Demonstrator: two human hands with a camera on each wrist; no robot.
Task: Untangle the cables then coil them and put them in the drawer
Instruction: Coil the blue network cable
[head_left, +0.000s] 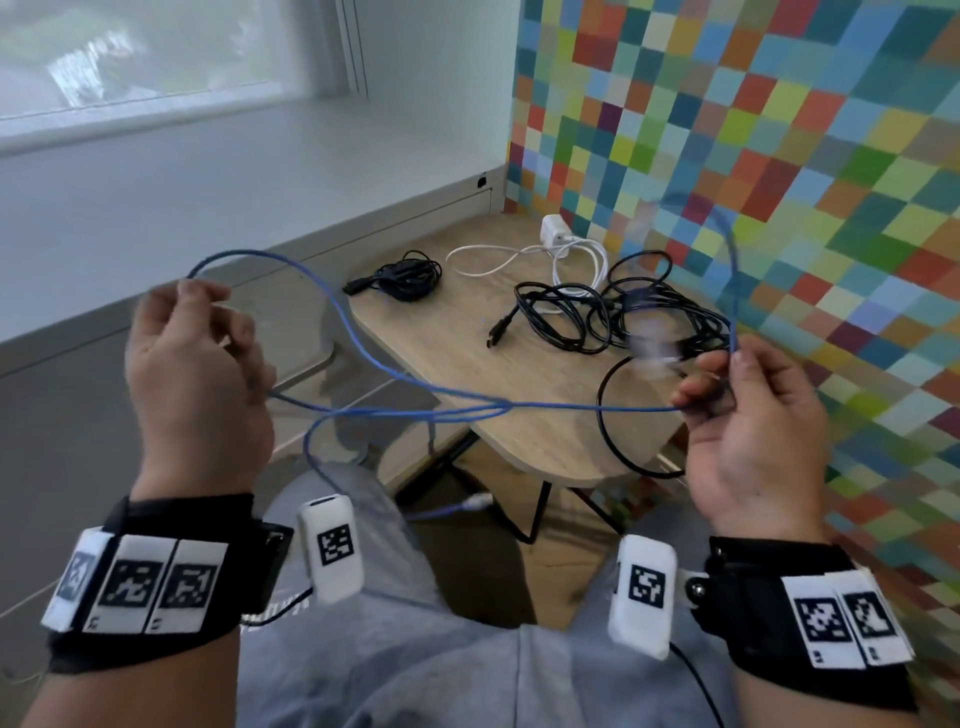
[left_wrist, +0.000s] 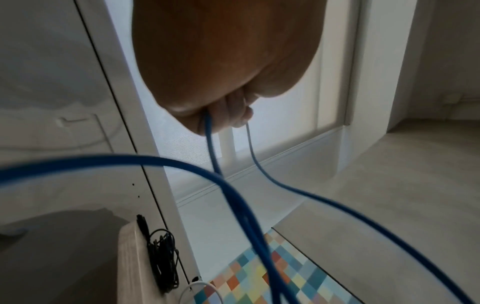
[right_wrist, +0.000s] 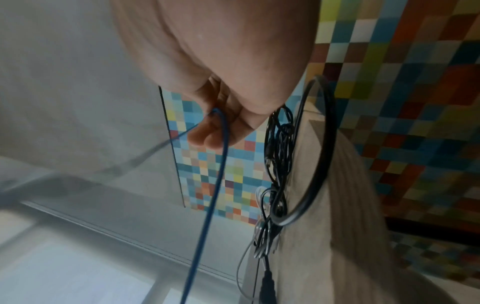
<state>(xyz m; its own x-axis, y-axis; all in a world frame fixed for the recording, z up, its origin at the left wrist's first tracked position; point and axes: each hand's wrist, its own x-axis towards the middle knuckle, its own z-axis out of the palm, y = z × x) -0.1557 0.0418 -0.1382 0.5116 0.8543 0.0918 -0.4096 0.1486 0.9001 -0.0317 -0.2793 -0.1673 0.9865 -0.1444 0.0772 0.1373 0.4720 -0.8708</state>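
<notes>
both hands are raised in front of the tabletop (head_left: 545, 436), with the blue cable (head_left: 363, 358) stretched between them. the left hand (head_left: 192, 364) has its fingers curled round one loop of the cable, and the left wrist view shows two strands running out of the closed fist. the right hand (head_left: 748, 410) pinches the cable between thumb and fingertips, with a second loop rising above that hand toward the wall. between the hands, just in front of the tabletop's near edge, the strands cross and run together for a stretch.

to do this step well, i'd judge it best to work that crossing loose first: keep tension low, feed one strand back through rather than pulling the hands apart, and only then start winding even loops into one hand.

on the tabletop behind the blue cable lie a tangle of black cables (head_left: 613, 312), a white cable with charger (head_left: 556, 244) at the far edge, and a small black bundle (head_left: 405, 278) to the left that looks already coiled.

one end of the blue cable hangs below the tabletop near the lap; its plug (head_left: 475, 501) is blurred. something pale near the right hand is smeared and i cannot tell what it is. no drawer is visible in any view.
</notes>
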